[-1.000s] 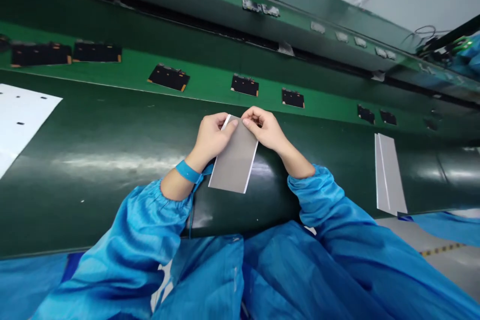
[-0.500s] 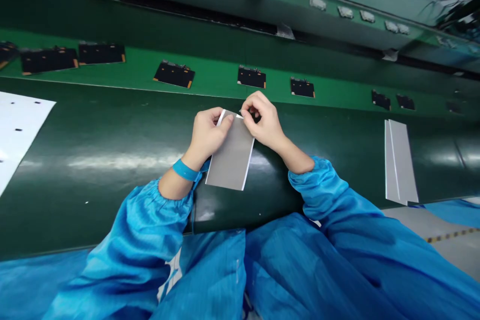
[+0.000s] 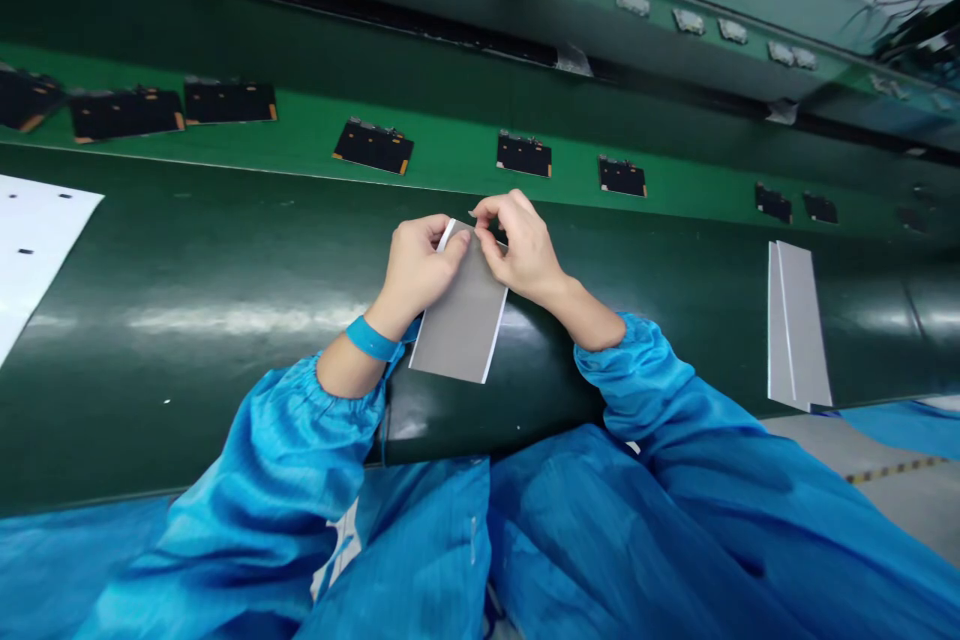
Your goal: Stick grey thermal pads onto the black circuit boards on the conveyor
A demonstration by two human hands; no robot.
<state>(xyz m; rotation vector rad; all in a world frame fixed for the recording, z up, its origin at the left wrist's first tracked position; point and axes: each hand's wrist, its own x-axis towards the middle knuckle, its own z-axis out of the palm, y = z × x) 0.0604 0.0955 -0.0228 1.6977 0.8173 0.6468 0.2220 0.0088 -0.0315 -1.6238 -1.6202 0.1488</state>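
A flat grey rectangular panel point(image 3: 459, 325) with white side edges is held tilted above the dark green work surface. My left hand point(image 3: 420, 260) grips its upper left corner, thumb flat on the grey face and the fingers behind it. A blue band circles that wrist. At the panel's top edge, my right hand point(image 3: 521, 245) has its thumb and forefinger brought close together in a pinch. Something tiny shows by the forefinger tip, too small to name. The right fingers cover the panel's upper right corner.
Beyond the hands, a bright green conveyor belt point(image 3: 450, 152) carries several black rectangular boards point(image 3: 523, 154). Grey panels point(image 3: 799, 325) lie overlapped at the right. A white sheet point(image 3: 41, 250) with dark marks lies at the left. Small metallic parts point(image 3: 632, 1) sit on a farther strip.
My right hand has shifted slightly left along the panel's top edge. A white bit visible there earlier is now hidden or gone. The black boards have moved right along the belt.
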